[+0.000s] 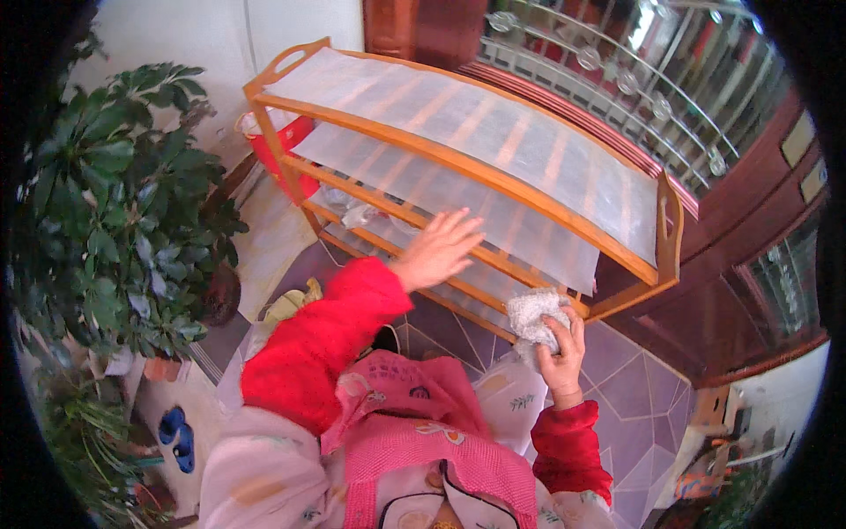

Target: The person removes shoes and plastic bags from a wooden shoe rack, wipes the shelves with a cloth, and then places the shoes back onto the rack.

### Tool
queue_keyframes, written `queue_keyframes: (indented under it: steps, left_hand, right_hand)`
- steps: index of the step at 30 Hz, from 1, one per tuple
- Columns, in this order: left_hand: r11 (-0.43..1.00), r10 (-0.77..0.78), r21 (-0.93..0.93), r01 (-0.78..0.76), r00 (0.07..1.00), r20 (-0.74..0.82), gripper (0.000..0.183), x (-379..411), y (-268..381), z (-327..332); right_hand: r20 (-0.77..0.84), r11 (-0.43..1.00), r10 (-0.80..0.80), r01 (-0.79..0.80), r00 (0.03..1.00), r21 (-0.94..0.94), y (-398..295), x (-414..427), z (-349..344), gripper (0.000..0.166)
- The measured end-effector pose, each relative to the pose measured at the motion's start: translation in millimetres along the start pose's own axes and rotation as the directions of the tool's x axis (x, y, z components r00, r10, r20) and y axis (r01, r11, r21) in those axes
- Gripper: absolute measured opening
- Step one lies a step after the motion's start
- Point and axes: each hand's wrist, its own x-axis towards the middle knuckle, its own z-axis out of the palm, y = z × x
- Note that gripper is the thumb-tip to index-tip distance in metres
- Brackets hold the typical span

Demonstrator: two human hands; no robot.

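Observation:
My left hand [439, 251] is stretched out with nothing in it, palm down and fingers a little apart. It is over the front rail of the second shelf on a wooden rack [423, 147]; whether it touches the rail, I cannot tell. A crumpled white cloth [537, 311] is gripped in my right hand [562, 354], close to the right end of that rail. Whitish translucent sheeting [486, 125] covers the slatted top shelf, and a similar sheet [423, 182] lies on the shelf below. Plastic bags [357, 213] sit lower down, partly hidden by the rails.
Leafy potted plants [112, 198] crowd the left side. A red bag [287, 149] stands behind the rack's left end. Dark red doors with metal grilles [615, 73] rise behind and to the right. Blue slippers [176, 440] lie at lower left, off the purple tiled floor [628, 390].

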Motion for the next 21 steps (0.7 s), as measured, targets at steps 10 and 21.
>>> queue_keyframes:
  steps: [10,21]
  left_hand:
    - [0.946,-0.318,-0.061,0.319,0.948,0.022,0.056,-2.5,6.2,75.8]
    - [0.938,-0.327,-0.115,0.328,0.945,0.027,0.049,-3.3,5.3,69.9]
  right_hand:
    - [-0.015,0.909,0.391,-0.389,0.92,-0.148,109.3,134.6,27.5,0.034]
    - [0.309,1.0,0.011,-0.019,0.951,0.022,86.1,149.8,109.6,0.038]
